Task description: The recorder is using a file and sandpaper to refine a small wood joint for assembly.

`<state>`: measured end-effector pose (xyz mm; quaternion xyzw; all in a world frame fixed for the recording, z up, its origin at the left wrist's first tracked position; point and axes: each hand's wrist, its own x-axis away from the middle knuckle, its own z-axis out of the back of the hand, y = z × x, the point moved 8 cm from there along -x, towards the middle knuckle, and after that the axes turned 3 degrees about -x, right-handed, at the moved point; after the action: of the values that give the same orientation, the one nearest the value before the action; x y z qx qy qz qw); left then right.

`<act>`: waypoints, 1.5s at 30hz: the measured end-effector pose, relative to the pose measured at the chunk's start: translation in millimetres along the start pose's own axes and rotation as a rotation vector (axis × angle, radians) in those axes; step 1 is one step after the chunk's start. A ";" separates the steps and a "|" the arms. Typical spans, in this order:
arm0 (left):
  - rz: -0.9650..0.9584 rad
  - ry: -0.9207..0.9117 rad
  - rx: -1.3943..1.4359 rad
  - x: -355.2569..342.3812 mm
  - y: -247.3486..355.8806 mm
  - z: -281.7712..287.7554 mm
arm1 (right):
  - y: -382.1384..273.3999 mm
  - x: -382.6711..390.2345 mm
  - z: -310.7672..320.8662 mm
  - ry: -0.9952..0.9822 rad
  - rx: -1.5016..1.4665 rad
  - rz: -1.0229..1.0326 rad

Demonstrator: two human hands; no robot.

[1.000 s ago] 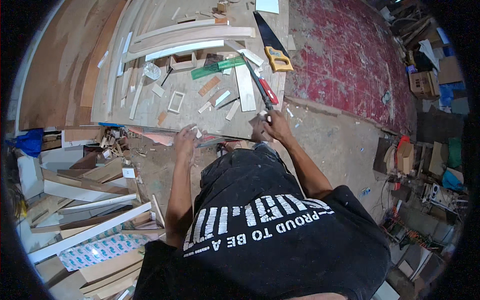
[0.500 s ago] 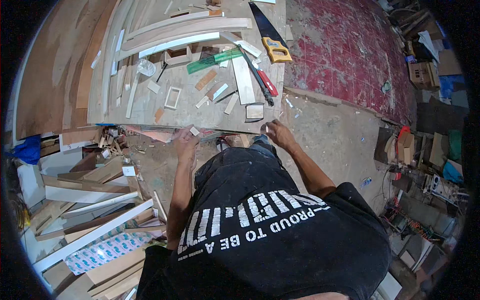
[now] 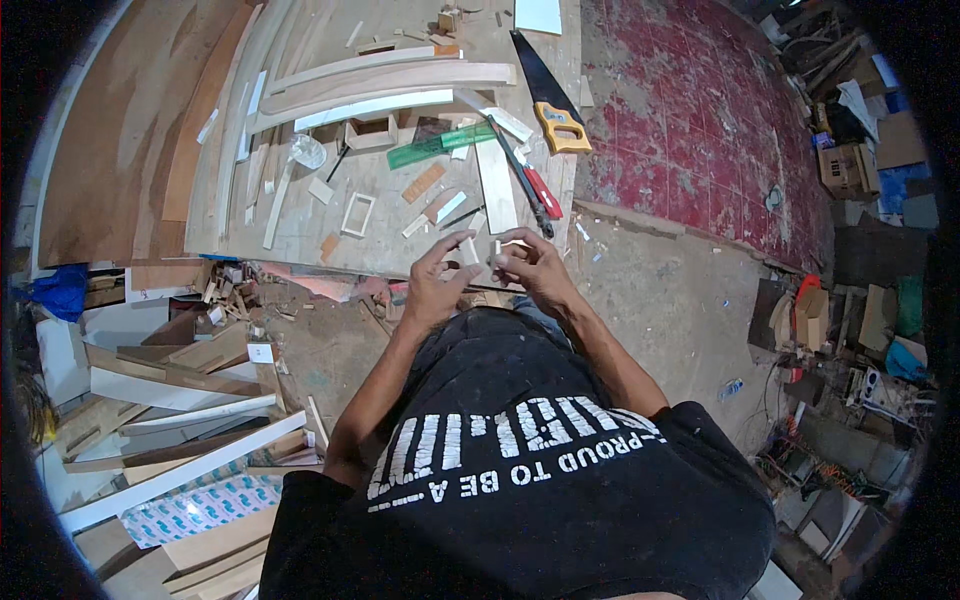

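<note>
At the table's near edge my two hands are raised close together. My left hand [image 3: 437, 283] pinches a thin, pale wooden piece [image 3: 474, 249] between thumb and fingers. Just to its right, my right hand [image 3: 538, 270] pinches a smaller pale wooden piece [image 3: 497, 247]. The two pieces look slightly apart. Beyond the hands lie a pale wooden board [image 3: 497, 185], a red-handled cutter [image 3: 541, 190] and a long dark tool [image 3: 522, 180]. A small rectangular wooden frame [image 3: 358, 214] sits to the left on the tabletop.
On the wooden table [image 3: 300, 240] are a handsaw [image 3: 560, 128] with a yellow handle, a green ruler [image 3: 440, 146], a small wooden box [image 3: 371, 133] and long wood strips [image 3: 400, 75]. Offcuts [image 3: 180, 400] pile up at left; red flooring [image 3: 690, 120] lies to the right.
Both hands have come together and up over the table edge, each with a small piece. A wooden block that lay near the right hand is now hidden behind the hands or gone.
</note>
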<state>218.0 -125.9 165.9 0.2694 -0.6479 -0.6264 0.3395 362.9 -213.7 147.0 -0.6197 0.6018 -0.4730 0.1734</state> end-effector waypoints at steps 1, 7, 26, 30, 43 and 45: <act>-0.026 -0.032 -0.050 -1.1 11.2 -5.1 | -7.4 0.0 -10.1 -0.012 -0.027 -0.001; -0.157 -0.057 -0.141 -10.4 48.0 -16.9 | -28.2 -3.2 -20.5 -0.027 -0.118 0.024; -0.330 -0.031 -0.214 -26.6 79.7 -31.3 | -66.5 11.8 -8.6 0.055 -0.028 0.027; -0.299 -0.096 -0.187 -26.9 74.1 -37.4 | -70.2 16.5 -7.2 0.079 -0.005 0.048; -0.281 -0.055 -0.058 -23.2 73.8 -41.5 | -71.2 25.5 -10.3 0.147 0.050 0.015; -0.280 -0.049 -0.052 -22.4 76.3 -42.7 | -72.7 27.6 -12.6 0.151 0.013 0.041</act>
<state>271.0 -130.0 238.8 0.3326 -0.5957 -0.6907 0.2398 390.4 -218.7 220.6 -0.5687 0.6228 -0.5184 0.1413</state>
